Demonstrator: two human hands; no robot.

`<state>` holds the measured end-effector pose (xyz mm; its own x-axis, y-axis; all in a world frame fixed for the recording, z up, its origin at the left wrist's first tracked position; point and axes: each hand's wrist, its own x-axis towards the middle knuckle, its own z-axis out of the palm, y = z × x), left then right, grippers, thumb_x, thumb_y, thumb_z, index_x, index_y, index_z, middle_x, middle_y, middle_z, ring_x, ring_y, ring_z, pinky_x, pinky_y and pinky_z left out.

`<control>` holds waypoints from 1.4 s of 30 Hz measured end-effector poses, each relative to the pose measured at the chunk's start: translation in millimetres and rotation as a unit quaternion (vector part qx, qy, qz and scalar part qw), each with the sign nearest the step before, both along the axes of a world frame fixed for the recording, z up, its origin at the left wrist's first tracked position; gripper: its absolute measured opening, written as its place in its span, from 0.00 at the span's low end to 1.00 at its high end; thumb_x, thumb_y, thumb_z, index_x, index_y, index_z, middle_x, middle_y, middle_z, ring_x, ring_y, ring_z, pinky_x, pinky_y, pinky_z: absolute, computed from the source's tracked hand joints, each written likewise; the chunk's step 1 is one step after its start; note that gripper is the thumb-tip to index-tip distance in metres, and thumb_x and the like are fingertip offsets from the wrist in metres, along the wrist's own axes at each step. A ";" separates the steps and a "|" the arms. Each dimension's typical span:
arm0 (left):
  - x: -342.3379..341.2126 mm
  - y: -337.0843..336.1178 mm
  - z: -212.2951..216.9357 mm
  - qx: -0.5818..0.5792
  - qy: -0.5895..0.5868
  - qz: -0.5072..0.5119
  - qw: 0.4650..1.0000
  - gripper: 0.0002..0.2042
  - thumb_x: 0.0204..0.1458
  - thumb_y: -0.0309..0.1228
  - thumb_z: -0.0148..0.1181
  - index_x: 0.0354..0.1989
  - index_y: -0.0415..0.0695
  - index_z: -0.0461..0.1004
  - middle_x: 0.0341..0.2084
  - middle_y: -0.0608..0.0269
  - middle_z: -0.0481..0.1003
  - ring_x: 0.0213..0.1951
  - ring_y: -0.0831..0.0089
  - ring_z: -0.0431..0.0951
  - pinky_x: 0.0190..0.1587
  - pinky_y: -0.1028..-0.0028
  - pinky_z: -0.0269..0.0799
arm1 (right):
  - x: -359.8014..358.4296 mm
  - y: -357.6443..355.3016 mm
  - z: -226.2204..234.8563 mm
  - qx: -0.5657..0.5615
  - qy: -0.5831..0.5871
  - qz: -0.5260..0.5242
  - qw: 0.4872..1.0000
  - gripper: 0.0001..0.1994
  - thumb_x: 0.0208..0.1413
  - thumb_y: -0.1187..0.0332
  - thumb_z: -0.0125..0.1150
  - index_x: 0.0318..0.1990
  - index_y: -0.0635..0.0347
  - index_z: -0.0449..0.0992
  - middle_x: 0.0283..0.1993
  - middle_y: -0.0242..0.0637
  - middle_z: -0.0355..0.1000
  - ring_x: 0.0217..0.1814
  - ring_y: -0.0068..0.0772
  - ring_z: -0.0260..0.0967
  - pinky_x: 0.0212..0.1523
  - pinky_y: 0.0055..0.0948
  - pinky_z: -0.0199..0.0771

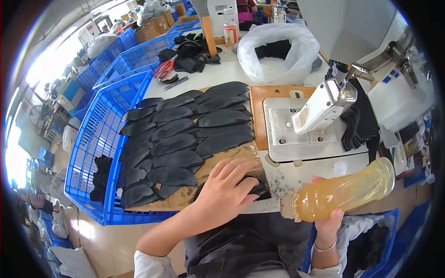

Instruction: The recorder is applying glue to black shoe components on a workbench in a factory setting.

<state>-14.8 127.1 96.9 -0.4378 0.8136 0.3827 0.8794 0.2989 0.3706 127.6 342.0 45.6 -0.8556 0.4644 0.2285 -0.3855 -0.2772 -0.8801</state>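
At the near table edge, the right hand is grasping a clear plastic bottle of amber liquid, fingers wrapped around its lower end. The bottle is lying nearly level, pointing up and to the right, with its brush-like tip facing left over the table edge. A bangle is sitting on that wrist.

Just left of it, the left hand is pressing flat, fingers spread and grasping nothing, on a black piece lying at the front of the brown board. The bottle tip is hovering just beside this piece, apart from it.

Beyond the left hand, rows of black curved pieces are lying overlapped across the board, reaching from its near left corner to its far right edge. Left of the board, a blue crate is standing alongside the table, with a few black pieces resting inside it.

To the right, a grey metal plate is forming the machine bed, and a white machine head is slanting down onto it. A stack of black pieces is leaning just right of the head.

Farther back, a white plastic bag is standing open with dark material inside. Red-handled scissors are lying on the white tabletop near a second blue crate, and a small bottle is standing at the far edge.
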 end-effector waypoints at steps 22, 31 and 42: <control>4.9 -87.1 3.1 -0.008 0.009 0.145 0.989 0.23 0.35 0.39 0.69 0.40 0.42 0.74 0.35 0.64 0.72 0.38 0.66 0.72 0.48 0.66 0.63 | -34.3 -33.7 71.1 0.347 -0.061 0.109 0.930 0.40 0.38 0.61 0.73 0.58 0.62 0.57 0.56 0.51 0.63 0.55 0.37 0.64 0.53 0.33 0.68; 5.1 -96.9 -16.3 0.034 0.034 0.143 0.989 0.16 0.35 0.34 0.71 0.34 0.43 0.76 0.30 0.65 0.74 0.33 0.66 0.73 0.46 0.67 0.65 | -21.6 -18.6 53.8 0.395 -0.040 -0.002 0.918 0.39 0.42 0.57 0.69 0.60 0.62 0.55 0.59 0.50 0.61 0.58 0.40 0.62 0.56 0.36 0.65; 6.0 -65.3 -5.9 0.081 0.031 0.109 0.990 0.24 0.31 0.40 0.73 0.37 0.46 0.72 0.44 0.59 0.70 0.45 0.59 0.70 0.48 0.61 0.63 | 6.8 30.4 28.0 0.088 0.068 -0.139 0.984 0.38 0.54 0.39 0.46 0.64 0.59 0.53 0.63 0.54 0.54 0.64 0.52 0.55 0.64 0.50 0.54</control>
